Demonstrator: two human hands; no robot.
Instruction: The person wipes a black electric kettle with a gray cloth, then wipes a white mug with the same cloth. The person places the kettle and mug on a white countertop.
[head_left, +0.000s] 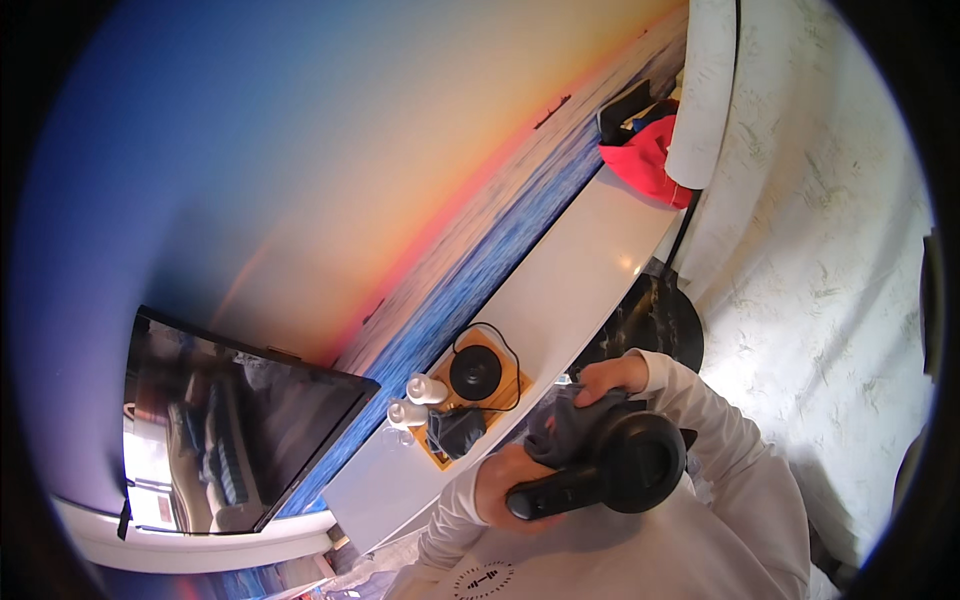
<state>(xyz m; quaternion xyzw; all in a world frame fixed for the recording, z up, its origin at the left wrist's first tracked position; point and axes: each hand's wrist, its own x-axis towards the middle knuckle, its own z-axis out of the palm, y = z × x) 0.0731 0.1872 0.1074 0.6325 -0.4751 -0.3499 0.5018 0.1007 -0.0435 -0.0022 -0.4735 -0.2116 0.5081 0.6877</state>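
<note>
A black electric kettle (640, 463) is tilted close to my chest, its handle pointing left. My left hand (506, 484) is wrapped about the handle, which hides part of the fingers. Against the kettle's far side, my right hand (613, 377) grips a bunched dark grey cloth (561, 435). Beyond my hands, a wooden tray (512, 382) holds the round black kettle base (475, 373) with its cord looped around it. Two white cups or containers (417, 397) and a crumpled dark bag or cloth (456, 433) sit at the tray's left side.
The tray rests on a long white console top (577, 262). A clear glass (397, 436) stands beside the tray. At left is a television (247, 427); at the far end lies a red cloth item (645, 161). A round black marbled top (660, 322) stands near my right arm.
</note>
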